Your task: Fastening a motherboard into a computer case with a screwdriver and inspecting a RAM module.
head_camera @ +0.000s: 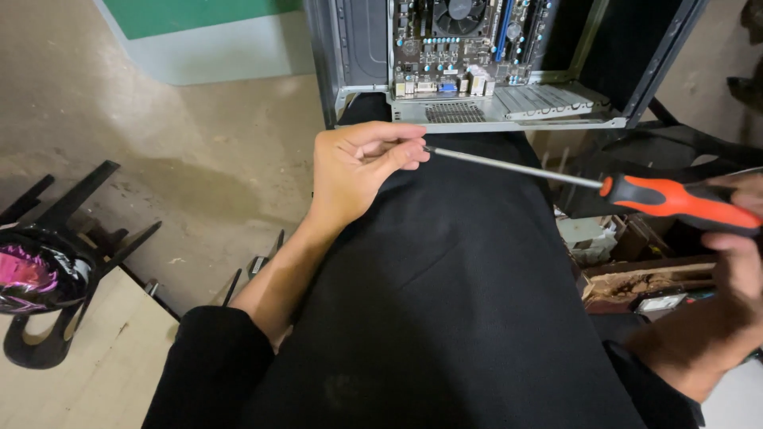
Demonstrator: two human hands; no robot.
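head view. left hand (pixel 358 163) mid-frame, fingers curled in, thumb and fingertips pinched at the tip of the screwdriver (pixel 588 184). whether anything small sits in the pinch, cannot tell.

screwdriver lies near level, tilted slightly down to the right. thin metal shaft (pixel 509 165) runs from the left fingertips to an orange-and-black handle (pixel 675 202). right hand (pixel 735 254) at the right frame edge, wrapped around the handle's far end, partly cut off by the edge.

both hands over a black-clothed lap (pixel 445 302), which fills the lower middle. black sleeves at both forearms.

just above the left hand, an open pc case (pixel 493 59), side panel off, its lower metal lip just beyond the knuckles, close but apart. motherboard (pixel 461 48) inside, ports and slot covers facing the lip. the shaft passes below the lip with a clear gap.

room: bare concrete floor (pixel 183 151) left of the hand, open up to a green-and-white board (pixel 207 40) at the top left. lower left, a pale wooden board (pixel 95 365) with a black stand (pixel 56 238) and a pink shiny thing (pixel 28 274) on it, well apart from the hands. right side is crowded: black frame bars (pixel 683 143) and a cluttered box of parts (pixel 628 278) under the handle, little free room there.
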